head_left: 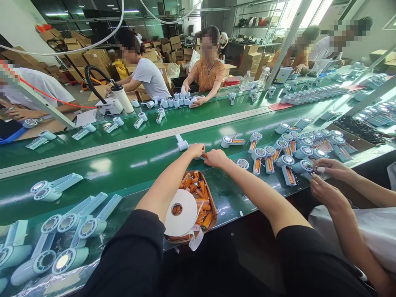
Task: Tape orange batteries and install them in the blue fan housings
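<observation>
Both my arms reach out over the green conveyor belt point(142, 161). My left hand point(197, 151) is closed, its fingertips pinched at something small that I cannot make out. Close beside it, my right hand point(215, 158) is also closed, with a pale sliver showing at its fingertips; the rest is hidden. Just beyond my hands lies a light blue handheld fan housing point(182, 144). Below my forearms stands a cardboard box point(214, 208) of orange wrapped battery cells point(202, 189). A roll of white tape point(167, 218) rests over the box's left side, its loose end hanging down.
Several fan housings point(93, 227) lie at the lower left. To the right, many fan bodies with orange cells point(260, 153) crowd the bench, where a co-worker's hands point(329, 177) handle one. Across the divider point(136, 147), co-workers sit along a second belt point(123, 134).
</observation>
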Available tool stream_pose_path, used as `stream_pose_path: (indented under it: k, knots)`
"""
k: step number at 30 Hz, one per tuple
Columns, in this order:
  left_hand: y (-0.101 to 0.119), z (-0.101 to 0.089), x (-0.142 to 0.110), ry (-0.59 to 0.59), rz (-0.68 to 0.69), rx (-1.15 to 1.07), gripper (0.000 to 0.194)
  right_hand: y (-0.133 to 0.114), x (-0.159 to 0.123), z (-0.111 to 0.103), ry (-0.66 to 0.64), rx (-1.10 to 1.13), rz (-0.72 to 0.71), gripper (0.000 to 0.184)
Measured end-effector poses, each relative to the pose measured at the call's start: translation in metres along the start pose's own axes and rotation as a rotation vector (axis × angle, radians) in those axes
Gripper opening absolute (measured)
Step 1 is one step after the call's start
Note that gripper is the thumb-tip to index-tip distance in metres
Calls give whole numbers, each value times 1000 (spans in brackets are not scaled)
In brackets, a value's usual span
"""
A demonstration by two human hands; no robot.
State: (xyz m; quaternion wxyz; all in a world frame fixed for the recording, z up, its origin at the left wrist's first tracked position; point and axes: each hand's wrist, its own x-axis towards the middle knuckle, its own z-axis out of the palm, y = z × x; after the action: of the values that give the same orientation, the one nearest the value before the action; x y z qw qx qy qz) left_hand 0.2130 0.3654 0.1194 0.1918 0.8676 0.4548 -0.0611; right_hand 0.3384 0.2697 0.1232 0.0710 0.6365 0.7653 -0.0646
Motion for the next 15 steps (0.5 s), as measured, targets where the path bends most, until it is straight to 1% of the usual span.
stream_pose_path:
  k: [5,10,12,15]
  knots:
    - [3,7,4,37,-11,-60,36,-1,9,3,-47,-25,24,41]
    - [8,11,3,85,-33,-117,35,7,16,-3,-73,-19,9,38]
    - [10,10,0,104,-48,-128,36,10,15,-5,-55,-4,-13,36]
    - [10,8,-3,124,-71,-137,36,13,8,-3,24,36,-20,41]
